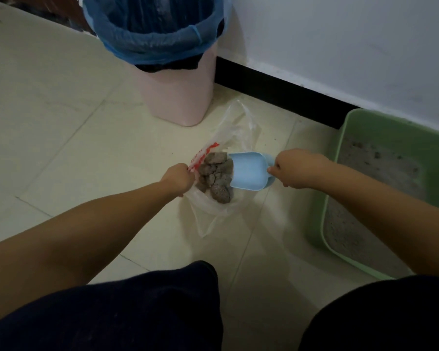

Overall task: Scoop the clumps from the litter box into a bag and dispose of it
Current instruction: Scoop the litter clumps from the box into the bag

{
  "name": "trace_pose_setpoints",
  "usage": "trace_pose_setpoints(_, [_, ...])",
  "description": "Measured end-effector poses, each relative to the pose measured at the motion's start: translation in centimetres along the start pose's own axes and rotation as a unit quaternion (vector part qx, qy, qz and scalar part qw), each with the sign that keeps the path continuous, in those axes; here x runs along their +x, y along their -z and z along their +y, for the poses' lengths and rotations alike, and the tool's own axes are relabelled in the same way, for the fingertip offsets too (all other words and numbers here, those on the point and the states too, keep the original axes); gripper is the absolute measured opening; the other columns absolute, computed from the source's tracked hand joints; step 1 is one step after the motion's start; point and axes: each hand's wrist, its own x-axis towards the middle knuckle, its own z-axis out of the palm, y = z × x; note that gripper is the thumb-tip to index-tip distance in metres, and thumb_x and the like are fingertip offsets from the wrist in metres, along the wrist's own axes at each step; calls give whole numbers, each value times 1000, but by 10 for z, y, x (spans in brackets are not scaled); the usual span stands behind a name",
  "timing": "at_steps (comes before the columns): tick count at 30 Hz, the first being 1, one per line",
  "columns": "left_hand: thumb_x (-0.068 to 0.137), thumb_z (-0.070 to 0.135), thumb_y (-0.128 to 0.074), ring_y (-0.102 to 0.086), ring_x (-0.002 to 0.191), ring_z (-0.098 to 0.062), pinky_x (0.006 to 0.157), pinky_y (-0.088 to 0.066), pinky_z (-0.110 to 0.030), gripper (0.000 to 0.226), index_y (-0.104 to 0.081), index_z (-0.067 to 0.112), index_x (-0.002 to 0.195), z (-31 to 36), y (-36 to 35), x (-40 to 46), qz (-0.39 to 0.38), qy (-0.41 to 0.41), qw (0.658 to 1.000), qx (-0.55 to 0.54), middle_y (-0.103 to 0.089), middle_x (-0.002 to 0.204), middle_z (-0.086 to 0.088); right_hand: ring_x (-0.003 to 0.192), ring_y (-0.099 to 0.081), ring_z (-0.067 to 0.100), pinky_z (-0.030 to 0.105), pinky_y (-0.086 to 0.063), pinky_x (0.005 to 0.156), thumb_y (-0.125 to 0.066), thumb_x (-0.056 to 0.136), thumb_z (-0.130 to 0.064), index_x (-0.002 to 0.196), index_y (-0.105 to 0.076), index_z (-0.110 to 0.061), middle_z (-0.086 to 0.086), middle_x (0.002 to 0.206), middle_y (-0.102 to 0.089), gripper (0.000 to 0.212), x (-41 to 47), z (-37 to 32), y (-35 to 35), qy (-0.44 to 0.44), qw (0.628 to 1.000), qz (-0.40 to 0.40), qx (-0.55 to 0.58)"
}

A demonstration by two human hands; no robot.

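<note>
Bare forearms, dark navy trousers (pixel 137 312)

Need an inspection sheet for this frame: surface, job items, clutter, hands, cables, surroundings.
Surface: pale tiled floor; a few specks near the baseboard.
Job's things: clear bag with red print, mouth held open; grey clumps at its mouth; blue scoop tipped toward the clumps; green litter box to the right, grey litter inside.
Clutter: nothing seen.
Hands: left hand grips the bag's edge; right hand grips the scoop's handle.
Cables: nothing seen.
Surroundings: pink bin with blue liner behind the bag; white wall with black baseboard; the person's dark-clothed knees at the bottom.
</note>
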Motion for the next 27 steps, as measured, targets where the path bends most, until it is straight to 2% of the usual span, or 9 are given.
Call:
trace_pose_setpoints(4, [96,32,-41,-54,107,-36,82,-46,-41,38,-44,5,123,13,0,-3,61,-17,993,98,-51,123,-19,60,-47,15,29,-38,61,-34,100,-35,68,-50,-13,5,75,-57,41,-13,25,8,-31,998,34,48])
trace_pose_setpoints(7, [96,30,-42,-45,117,-35,91,-41,-46,41,-40,8,130,43,-2,-7,143,-56,975,160,-45,128,-18,55,-49,14,24,-38,53,-36,99,-41,74,-60,-12,3,67,-58,46,-34,60,14,-62,973,64,213])
trace_pose_setpoints(9, [95,26,-42,-45,116,-34,91,-41,-46,38,-42,8,129,67,-5,-8,165,-110,968,151,-46,128,-17,50,-44,16,24,-35,50,-39,97,-46,79,-63,-9,4,62,-54,47,-52,88,13,-91,925,90,358])
trace_pose_setpoints(12, [95,27,-44,-53,107,-32,90,-45,-42,35,-47,9,126,119,-31,-15,108,-205,969,85,-54,121,-17,50,-41,17,26,-35,51,-43,95,-49,78,-61,-10,5,60,-50,47,-85,146,1,-164,854,178,461])
trace_pose_setpoints(14, [97,28,-44,-58,96,-31,81,-44,-35,31,-52,7,118,158,-59,-30,39,-258,963,65,-62,110,-18,51,-44,18,27,-37,53,-43,95,-49,73,-61,-12,5,58,-52,47,-108,187,-14,-226,840,226,439])
trace_pose_setpoints(16, [99,31,-41,-59,83,-29,72,-43,-32,32,-57,6,111,190,-87,-50,-50,-292,952,74,-66,100,-17,52,-46,19,27,-37,54,-41,96,-47,67,-58,-14,4,58,-52,47,-129,218,-34,-274,850,238,382])
trace_pose_setpoints(19, [100,37,-35,-57,62,-23,58,-45,-30,42,-51,1,116,219,-125,-73,-179,-284,933,130,-65,92,-16,55,-49,20,27,-38,56,-40,96,-45,66,-58,-14,6,60,-53,47,-145,246,-75,-312,885,178,298])
trace_pose_setpoints(22, [101,31,-34,-53,54,-21,50,-45,-29,38,-37,-1,122,222,-145,-74,-214,-239,933,165,-64,97,-23,57,-50,16,24,-37,53,-42,96,-44,75,-65,-13,5,63,-56,44,-145,254,-107,-318,912,97,240])
trace_pose_setpoints(27, [103,20,-31,-47,49,-20,46,-40,-30,15,-27,5,103,222,-151,-77,-219,-205,944,140,-47,68,-11,60,-55,17,24,-42,56,-42,94,-48,77,-65,-15,5,67,-60,43,-133,264,-127,-278,944,62,167])
